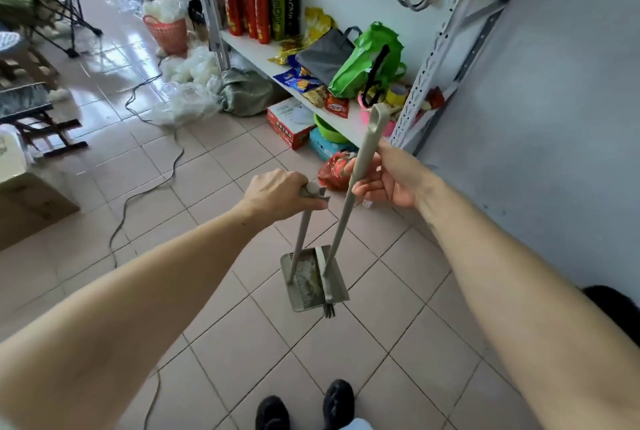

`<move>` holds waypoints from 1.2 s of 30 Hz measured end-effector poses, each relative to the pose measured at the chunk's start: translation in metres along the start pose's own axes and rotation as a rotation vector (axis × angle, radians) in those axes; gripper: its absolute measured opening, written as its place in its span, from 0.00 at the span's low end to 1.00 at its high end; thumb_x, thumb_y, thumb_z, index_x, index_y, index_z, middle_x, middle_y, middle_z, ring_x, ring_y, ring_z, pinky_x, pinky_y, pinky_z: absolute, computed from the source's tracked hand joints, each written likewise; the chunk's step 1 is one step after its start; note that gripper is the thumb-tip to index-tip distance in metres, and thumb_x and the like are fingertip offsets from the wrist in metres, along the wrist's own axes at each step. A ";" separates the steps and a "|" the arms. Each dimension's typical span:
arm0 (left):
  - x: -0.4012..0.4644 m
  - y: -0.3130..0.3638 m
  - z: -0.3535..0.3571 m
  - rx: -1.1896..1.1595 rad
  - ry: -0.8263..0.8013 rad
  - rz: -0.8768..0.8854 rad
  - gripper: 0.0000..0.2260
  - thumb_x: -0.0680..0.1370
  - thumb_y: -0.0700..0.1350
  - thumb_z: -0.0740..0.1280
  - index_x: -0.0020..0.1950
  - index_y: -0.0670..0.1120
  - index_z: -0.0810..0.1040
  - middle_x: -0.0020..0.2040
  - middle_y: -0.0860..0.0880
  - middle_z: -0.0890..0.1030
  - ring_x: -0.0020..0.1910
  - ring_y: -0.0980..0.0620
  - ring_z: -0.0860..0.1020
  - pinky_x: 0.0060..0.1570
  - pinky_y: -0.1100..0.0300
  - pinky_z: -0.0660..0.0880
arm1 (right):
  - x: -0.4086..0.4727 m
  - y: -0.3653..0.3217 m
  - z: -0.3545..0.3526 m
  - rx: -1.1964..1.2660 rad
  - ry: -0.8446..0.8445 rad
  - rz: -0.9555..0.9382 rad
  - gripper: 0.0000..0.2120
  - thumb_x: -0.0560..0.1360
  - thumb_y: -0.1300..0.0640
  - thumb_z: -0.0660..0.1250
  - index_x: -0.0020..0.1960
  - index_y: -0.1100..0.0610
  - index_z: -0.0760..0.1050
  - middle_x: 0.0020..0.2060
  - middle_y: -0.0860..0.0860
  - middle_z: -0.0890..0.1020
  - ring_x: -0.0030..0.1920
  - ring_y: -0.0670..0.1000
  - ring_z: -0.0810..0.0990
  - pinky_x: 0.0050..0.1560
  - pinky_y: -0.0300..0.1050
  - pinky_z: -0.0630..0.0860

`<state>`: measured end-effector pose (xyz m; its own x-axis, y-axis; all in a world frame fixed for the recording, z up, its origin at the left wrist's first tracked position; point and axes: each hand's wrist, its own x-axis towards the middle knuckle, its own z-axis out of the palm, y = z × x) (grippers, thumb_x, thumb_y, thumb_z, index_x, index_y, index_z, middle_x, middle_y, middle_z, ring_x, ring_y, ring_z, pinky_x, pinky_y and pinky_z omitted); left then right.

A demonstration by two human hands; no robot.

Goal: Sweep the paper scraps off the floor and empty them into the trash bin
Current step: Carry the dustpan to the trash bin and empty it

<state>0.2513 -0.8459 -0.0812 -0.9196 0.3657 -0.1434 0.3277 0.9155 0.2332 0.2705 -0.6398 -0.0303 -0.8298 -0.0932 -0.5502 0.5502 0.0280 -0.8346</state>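
Note:
My left hand (277, 194) grips the top of the grey dustpan's long handle. The dustpan (302, 299) hangs just above the tiled floor in front of my feet, with pale paper scraps (309, 273) lying inside it. My right hand (388, 180) holds the grey broom handle (360, 173) near its upper end. The broom head (328, 287) rests across the dustpan's right side, dark bristles poking out at the bottom edge. No trash bin is clearly visible.
A white metal shelf (252, 48) with snack packs and a green bag (367, 62) stands at the right wall. Boxes and a red bag (334, 170) sit under it. A cable (152, 187) snakes across the tiles; plastic bags, a pink basket (166, 33) and a tripod lie farther left.

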 end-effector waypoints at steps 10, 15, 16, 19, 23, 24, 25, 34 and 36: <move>0.089 0.142 0.023 0.093 -0.067 0.356 0.25 0.69 0.73 0.62 0.42 0.51 0.75 0.38 0.52 0.76 0.41 0.49 0.76 0.34 0.57 0.67 | -0.075 0.022 -0.146 0.241 0.320 0.063 0.28 0.78 0.39 0.63 0.45 0.65 0.79 0.30 0.59 0.84 0.25 0.52 0.84 0.24 0.42 0.82; 0.127 0.247 0.050 0.112 -0.100 0.455 0.26 0.71 0.71 0.62 0.51 0.50 0.79 0.46 0.49 0.79 0.50 0.45 0.78 0.41 0.56 0.68 | -0.118 0.058 -0.241 0.412 0.450 0.196 0.17 0.78 0.52 0.69 0.42 0.66 0.79 0.26 0.57 0.83 0.24 0.52 0.83 0.22 0.41 0.81; 0.133 0.268 0.057 0.107 -0.104 0.470 0.26 0.71 0.71 0.62 0.52 0.51 0.79 0.48 0.48 0.80 0.50 0.45 0.78 0.41 0.56 0.68 | -0.126 0.068 -0.259 0.445 0.454 0.233 0.14 0.77 0.55 0.69 0.42 0.66 0.79 0.26 0.58 0.82 0.23 0.52 0.82 0.22 0.41 0.80; 0.154 0.325 0.078 0.092 -0.106 0.516 0.27 0.71 0.71 0.62 0.52 0.50 0.79 0.49 0.47 0.81 0.51 0.44 0.79 0.42 0.55 0.70 | -0.148 0.096 -0.304 0.532 0.445 0.320 0.07 0.76 0.63 0.69 0.43 0.67 0.78 0.27 0.58 0.80 0.24 0.51 0.81 0.23 0.40 0.80; 0.178 0.382 0.098 0.081 -0.089 0.573 0.26 0.72 0.71 0.61 0.49 0.48 0.79 0.48 0.46 0.82 0.49 0.43 0.80 0.42 0.54 0.71 | -0.172 0.124 -0.344 0.580 0.510 0.378 0.03 0.76 0.68 0.67 0.45 0.67 0.77 0.30 0.60 0.78 0.23 0.51 0.80 0.24 0.39 0.80; 0.184 0.394 0.103 0.077 -0.084 0.585 0.26 0.72 0.70 0.61 0.49 0.48 0.79 0.47 0.46 0.82 0.49 0.43 0.80 0.42 0.54 0.71 | -0.177 0.130 -0.353 0.587 0.539 0.386 0.03 0.77 0.68 0.66 0.45 0.67 0.77 0.32 0.60 0.78 0.23 0.51 0.80 0.23 0.39 0.80; 0.191 0.410 0.106 0.074 -0.088 0.600 0.26 0.73 0.70 0.60 0.49 0.48 0.80 0.47 0.46 0.82 0.48 0.43 0.80 0.41 0.54 0.71 | -0.184 0.135 -0.363 0.600 0.566 0.396 0.03 0.77 0.68 0.66 0.46 0.68 0.77 0.34 0.61 0.79 0.24 0.52 0.80 0.23 0.39 0.80; 0.243 0.528 0.119 0.121 -0.119 0.824 0.24 0.76 0.68 0.59 0.48 0.47 0.77 0.43 0.46 0.81 0.40 0.45 0.77 0.36 0.56 0.69 | -0.244 0.162 -0.412 0.812 0.867 0.304 0.10 0.79 0.66 0.64 0.58 0.71 0.72 0.39 0.63 0.75 0.22 0.46 0.77 0.21 0.33 0.74; 0.253 0.558 0.117 0.134 -0.098 0.907 0.24 0.77 0.67 0.58 0.50 0.46 0.77 0.46 0.44 0.81 0.45 0.41 0.79 0.38 0.55 0.69 | -0.251 0.168 -0.419 0.863 0.938 0.253 0.09 0.79 0.66 0.66 0.55 0.71 0.74 0.40 0.62 0.75 0.23 0.45 0.77 0.21 0.32 0.75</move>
<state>0.2268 -0.2226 -0.1001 -0.2776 0.9597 -0.0426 0.9421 0.2807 0.1837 0.5321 -0.1950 -0.0443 -0.2498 0.5578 -0.7915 0.2910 -0.7364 -0.6108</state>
